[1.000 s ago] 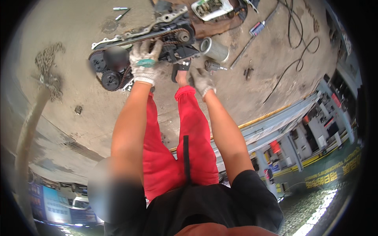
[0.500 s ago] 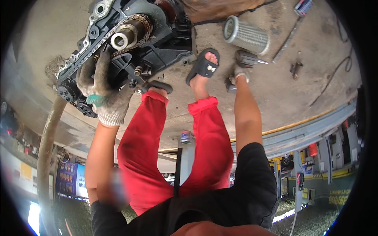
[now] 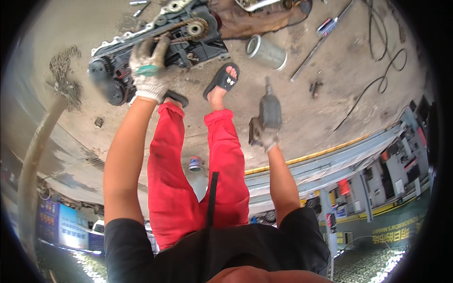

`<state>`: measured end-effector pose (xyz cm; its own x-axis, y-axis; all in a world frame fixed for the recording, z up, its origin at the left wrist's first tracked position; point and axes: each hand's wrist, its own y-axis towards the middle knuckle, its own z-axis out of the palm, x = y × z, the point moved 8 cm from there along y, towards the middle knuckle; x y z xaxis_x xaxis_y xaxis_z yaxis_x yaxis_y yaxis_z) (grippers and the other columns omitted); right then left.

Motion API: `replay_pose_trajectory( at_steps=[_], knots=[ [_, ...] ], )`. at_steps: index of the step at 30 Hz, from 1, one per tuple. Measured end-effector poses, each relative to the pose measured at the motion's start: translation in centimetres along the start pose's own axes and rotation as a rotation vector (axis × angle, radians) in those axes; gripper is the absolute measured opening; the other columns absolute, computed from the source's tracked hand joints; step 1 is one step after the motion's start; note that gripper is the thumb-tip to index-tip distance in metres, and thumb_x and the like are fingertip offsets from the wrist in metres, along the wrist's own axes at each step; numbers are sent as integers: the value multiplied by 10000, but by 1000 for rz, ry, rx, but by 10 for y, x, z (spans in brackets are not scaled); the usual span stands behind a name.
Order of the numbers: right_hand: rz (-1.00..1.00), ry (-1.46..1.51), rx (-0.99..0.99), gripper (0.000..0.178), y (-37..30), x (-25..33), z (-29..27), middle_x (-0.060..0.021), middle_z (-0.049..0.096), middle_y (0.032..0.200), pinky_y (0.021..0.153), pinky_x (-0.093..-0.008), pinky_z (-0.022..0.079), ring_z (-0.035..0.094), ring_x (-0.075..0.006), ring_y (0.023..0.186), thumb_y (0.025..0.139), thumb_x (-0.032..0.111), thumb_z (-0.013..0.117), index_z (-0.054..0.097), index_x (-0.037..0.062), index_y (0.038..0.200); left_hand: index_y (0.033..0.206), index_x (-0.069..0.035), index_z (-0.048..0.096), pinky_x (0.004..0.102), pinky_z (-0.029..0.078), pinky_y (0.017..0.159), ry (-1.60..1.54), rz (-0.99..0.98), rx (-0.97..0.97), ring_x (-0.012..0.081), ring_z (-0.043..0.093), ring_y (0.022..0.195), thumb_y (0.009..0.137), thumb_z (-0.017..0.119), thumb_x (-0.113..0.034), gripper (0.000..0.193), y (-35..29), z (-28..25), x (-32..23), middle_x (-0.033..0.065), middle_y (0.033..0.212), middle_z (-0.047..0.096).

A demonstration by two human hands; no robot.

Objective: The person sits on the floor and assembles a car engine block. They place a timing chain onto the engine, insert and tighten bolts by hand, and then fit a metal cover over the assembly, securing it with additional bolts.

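A dark engine block with an exposed timing chain lies on the floor at the far left. My left hand, in a white knit glove with a green patch, rests on its near side, fingers extended and apart over the chain area. On my right, my gloved right hand grips a grey-black impact wrench by its handle. The tool's narrow shaft points away from me, apart from the engine. Where my left fingertips meet the engine is partly hidden.
Beyond my sandalled feet lie a mesh filter cylinder, a long metal rod and a brown sheet. A black cable curls at right. A heavy chain and thick pipe are at left; a small can stands near my legs.
My right hand has brought the impact wrench nearer to me and turned its shaft from rightward to pointing away. My left hand remains on the engine. The whole view has shifted.
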<state>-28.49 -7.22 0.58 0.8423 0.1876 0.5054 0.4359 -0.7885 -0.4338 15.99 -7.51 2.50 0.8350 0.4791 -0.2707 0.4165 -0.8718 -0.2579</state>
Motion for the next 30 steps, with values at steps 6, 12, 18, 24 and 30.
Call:
replay_pose_trajectory(
  at_steps=[6,12,18,24,30],
  knots=[
    [478,733,609,414,-24,77,-17,-109,747,1121,867,-357,589,717,-226,1007,925,167,740,639,32,1303,1448,-254,610,542,368,1203,-107,-113,113,451,431,1441,612,935,-398,908,3,-14,-10,184,1516,546],
    [122,131,738,389,61,234,-50,-118,754,1172,902,-367,576,721,-253,1039,918,271,763,690,41,1222,1443,-259,598,541,401,1157,-181,-82,101,397,449,1433,664,922,-370,851,6,-21,-3,121,1503,555],
    [116,-95,764,441,92,256,-42,-142,743,1223,955,-398,551,701,-299,1116,909,315,769,685,68,1264,1353,-231,643,506,409,1139,-245,-28,-57,350,496,1362,637,912,-358,775,0,-21,9,86,1417,598],
    [131,-293,747,607,120,294,-60,-144,750,1024,826,-401,559,687,-262,886,821,359,862,666,11,1277,1444,-220,594,519,294,1246,-287,-32,32,370,414,1461,713,864,-417,804,-5,-16,11,128,1524,526],
    [360,-243,847,490,139,291,-65,-105,741,880,669,-378,556,676,-217,731,782,280,859,694,-18,1133,1456,-213,592,522,306,1238,-297,-35,35,372,411,1462,679,895,-460,870,-5,-9,13,113,1538,516]
  ],
)
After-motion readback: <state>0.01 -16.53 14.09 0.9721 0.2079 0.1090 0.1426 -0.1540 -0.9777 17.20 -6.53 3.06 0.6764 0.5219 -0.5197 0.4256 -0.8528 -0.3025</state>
